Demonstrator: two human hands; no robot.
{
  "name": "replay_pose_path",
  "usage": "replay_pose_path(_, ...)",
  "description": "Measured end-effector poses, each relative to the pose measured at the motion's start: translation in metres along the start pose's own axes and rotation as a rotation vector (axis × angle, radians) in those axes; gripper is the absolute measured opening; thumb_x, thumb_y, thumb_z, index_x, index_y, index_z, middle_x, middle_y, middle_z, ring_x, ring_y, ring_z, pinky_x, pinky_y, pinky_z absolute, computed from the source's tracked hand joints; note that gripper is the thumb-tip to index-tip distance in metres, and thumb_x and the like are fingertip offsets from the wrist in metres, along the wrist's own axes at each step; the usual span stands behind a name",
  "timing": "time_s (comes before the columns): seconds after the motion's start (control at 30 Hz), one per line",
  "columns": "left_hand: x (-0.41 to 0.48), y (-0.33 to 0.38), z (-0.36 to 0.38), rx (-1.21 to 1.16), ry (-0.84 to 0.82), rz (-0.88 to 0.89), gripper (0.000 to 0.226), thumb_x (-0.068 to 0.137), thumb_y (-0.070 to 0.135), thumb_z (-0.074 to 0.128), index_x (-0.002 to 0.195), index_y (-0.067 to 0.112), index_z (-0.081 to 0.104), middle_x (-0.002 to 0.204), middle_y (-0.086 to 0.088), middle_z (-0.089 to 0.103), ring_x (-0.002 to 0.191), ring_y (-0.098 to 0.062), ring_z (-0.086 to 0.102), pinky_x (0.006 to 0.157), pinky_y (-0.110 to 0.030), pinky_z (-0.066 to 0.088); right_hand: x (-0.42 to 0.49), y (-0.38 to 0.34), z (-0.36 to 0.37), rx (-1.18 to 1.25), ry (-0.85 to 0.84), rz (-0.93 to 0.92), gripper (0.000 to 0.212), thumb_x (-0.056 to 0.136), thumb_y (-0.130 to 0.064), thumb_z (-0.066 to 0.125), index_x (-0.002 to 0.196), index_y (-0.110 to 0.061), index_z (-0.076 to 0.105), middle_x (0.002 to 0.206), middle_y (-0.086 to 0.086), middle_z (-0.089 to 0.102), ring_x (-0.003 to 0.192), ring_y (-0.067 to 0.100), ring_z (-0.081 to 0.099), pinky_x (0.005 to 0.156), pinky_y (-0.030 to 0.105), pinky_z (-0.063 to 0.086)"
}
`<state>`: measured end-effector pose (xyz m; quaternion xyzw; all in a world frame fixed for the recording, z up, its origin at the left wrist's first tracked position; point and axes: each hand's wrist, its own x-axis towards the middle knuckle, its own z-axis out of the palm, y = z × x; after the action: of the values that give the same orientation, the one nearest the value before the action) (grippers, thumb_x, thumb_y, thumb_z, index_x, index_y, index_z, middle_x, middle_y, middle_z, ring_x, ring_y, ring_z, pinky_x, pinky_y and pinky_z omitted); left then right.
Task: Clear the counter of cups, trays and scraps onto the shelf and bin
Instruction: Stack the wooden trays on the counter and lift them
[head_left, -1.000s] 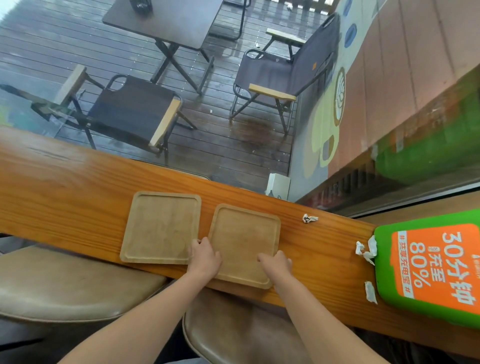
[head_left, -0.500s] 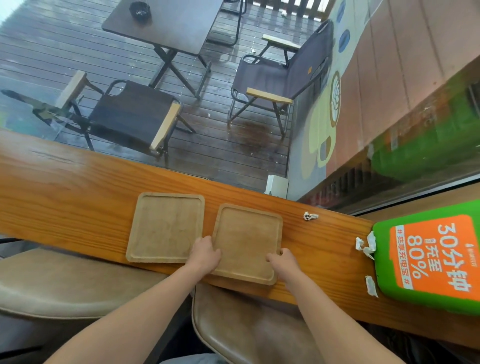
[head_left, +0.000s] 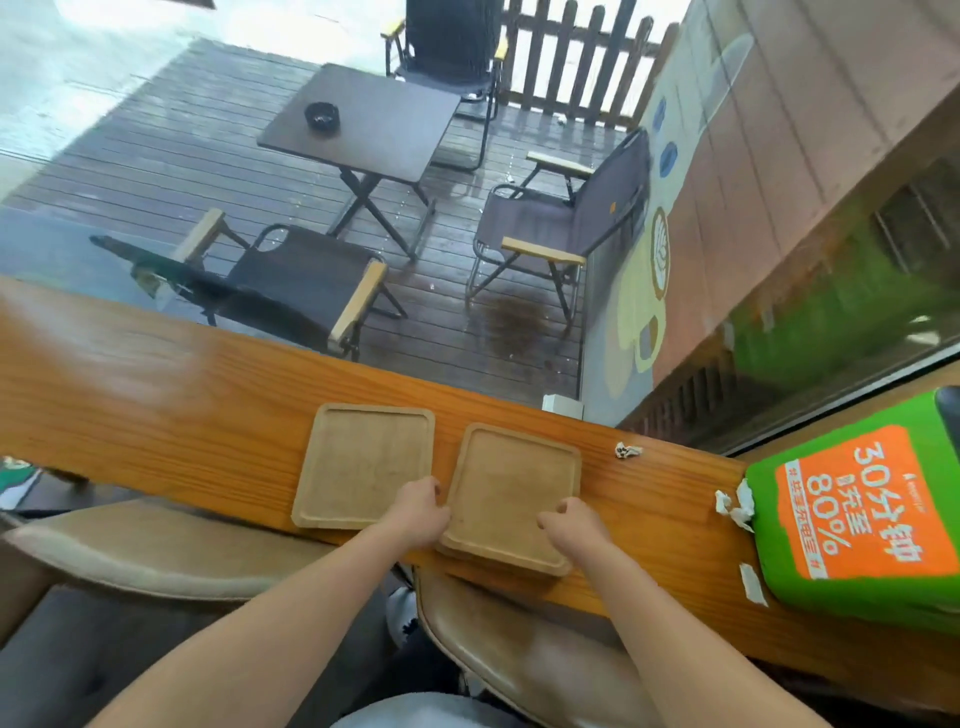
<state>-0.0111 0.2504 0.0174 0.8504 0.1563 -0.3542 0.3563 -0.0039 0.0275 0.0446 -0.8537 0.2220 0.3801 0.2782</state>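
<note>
Both hands gripped the right tray (head_left: 514, 488): left hand (head_left: 418, 506) fingers curled over its left edge, right hand (head_left: 574, 522) fingers curled round its near right corner. Tray sat on the bench (head_left: 182, 415), near edge overhanging. Left tray (head_left: 363, 462) lay just beside it. Paper scraps (head_left: 627, 450) lay further right, toward the green box (head_left: 857, 519).

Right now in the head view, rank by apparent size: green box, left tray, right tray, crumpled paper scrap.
1. green box, largest, though partly cropped at the frame edge
2. left tray and right tray, which look alike, so not ranked
3. crumpled paper scrap, smallest by far
</note>
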Motion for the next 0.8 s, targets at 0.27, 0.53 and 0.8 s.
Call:
replay_pose_path(0.27,-0.065,0.0,-0.018,0.119,0.219,0.073,0.007,0.092,0.028,0.052,0.091,0.022,0.056,0.092,0.001,0.059,0.081,-0.016,0.057,0.064,-0.031,0.048,-0.043,-0.033,0.012,-0.152,0.008,-0.352,0.028,0.093,-0.033,0.051,0.11,-0.013,0.061,0.103,0.005,0.063,0.092,0.023,0.061,0.079,0.037,0.055)
replay_pose_path(0.53,-0.108,-0.027,-0.012,0.407,0.304,0.03,0.022,0.094,0.042,0.046,0.1,0.021,0.05,0.106,-0.004,0.055,0.095,-0.028,0.058,0.076,-0.04,0.048,-0.065,-0.027,0.05,-0.188,-0.017,-0.467,0.026,0.089,-0.034,0.055,0.103,-0.014,0.064,0.102,0.006,0.065,0.091,0.023,0.061,0.079,0.035,0.053)
replay_pose_path(0.8,-0.093,-0.047,-0.043,0.44,0.265,0.024,0.02,0.092,0.035,0.046,0.103,0.019,0.05,0.106,-0.005,0.054,0.092,-0.027,0.057,0.083,-0.044,0.051,-0.053,-0.056,0.067,-0.254,0.033,-0.487,0.018,0.09,-0.037,0.056,0.095,-0.02,0.06,0.094,0.002,0.062,0.084,0.021,0.06,0.078,0.035,0.054)
